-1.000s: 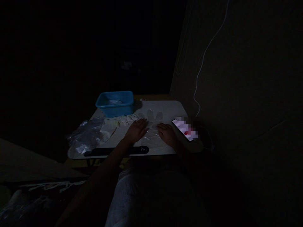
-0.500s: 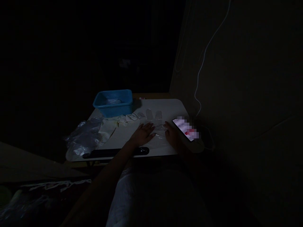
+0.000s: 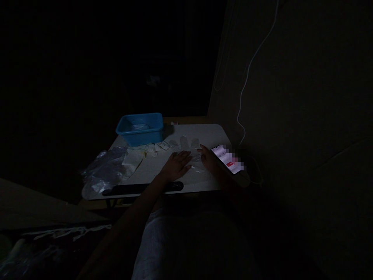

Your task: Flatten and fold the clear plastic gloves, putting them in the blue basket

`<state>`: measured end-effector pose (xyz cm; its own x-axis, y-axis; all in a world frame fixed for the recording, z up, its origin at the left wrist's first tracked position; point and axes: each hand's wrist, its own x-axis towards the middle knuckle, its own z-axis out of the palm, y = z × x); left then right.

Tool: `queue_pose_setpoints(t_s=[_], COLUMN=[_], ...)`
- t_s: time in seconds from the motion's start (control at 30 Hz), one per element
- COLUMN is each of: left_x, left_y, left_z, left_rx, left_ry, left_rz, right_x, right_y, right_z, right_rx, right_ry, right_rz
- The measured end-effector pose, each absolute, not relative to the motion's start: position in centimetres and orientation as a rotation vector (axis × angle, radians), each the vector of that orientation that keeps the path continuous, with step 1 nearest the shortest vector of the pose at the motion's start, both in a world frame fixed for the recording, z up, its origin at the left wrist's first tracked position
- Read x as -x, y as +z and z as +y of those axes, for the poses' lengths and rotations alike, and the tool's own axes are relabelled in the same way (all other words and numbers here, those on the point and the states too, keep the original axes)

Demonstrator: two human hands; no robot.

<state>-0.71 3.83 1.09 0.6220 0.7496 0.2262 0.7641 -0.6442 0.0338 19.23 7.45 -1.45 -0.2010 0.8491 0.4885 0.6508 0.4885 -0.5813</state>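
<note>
In the dim head view a clear disposable plastic glove (image 3: pixel 184 142) lies flat on the white table (image 3: pixel 163 167), its finger ends pointing away from me. My left hand (image 3: pixel 176 164) rests palm down over the lower left part of the glove, fingers stretched out. At the glove's right side is my right hand (image 3: pixel 206 157), its forefinger extended near the glove's edge; its remaining fingers are mostly lost in shadow. Just right of that hand lies a phone (image 3: pixel 225 158) with a lit screen, partly blurred out.
A blue plastic basket (image 3: pixel 142 136) with pale contents stands at the table's back left. Crumpled clear plastic (image 3: pixel 105 169) and a whitish sheet (image 3: pixel 131 161) lie at the left. A black strip (image 3: pixel 128 189) runs along the front edge. A white cable (image 3: pixel 242 91) hangs at the right wall.
My right hand has shifted slightly up and left along the glove's edge. The left hand stays flat on the glove. The view has moved a little.
</note>
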Motion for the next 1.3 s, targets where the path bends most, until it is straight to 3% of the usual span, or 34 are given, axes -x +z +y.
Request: queue_pose_setpoints(t_s=[0.47, 0.63, 0.97, 1.3], left_x=[0.8, 0.7, 0.3, -3.2], left_y=[1.0, 0.8, 1.9, 1.0], left_z=[3.9, 4.0, 3.9, 7.0], left_rx=[2.823, 2.813, 2.714, 2.769], left_ry=[-0.209, -0.247, -0.462, -0.257], left_rz=[-1.342, -1.318, -1.384, -1.367], right_x=[-19.4, -19.9, -20.0, -19.9], right_y=[-1.5, -1.4, -0.3, 0.2], right_z=[8.2, 7.3, 3.8, 3.5], right_rx=[1.310, 1.385, 1.362, 1.440], right_ry=[0.272, 0.158, -0.040, -0.039], right_rz=[-2.099, -1.901, -2.247, -2.223])
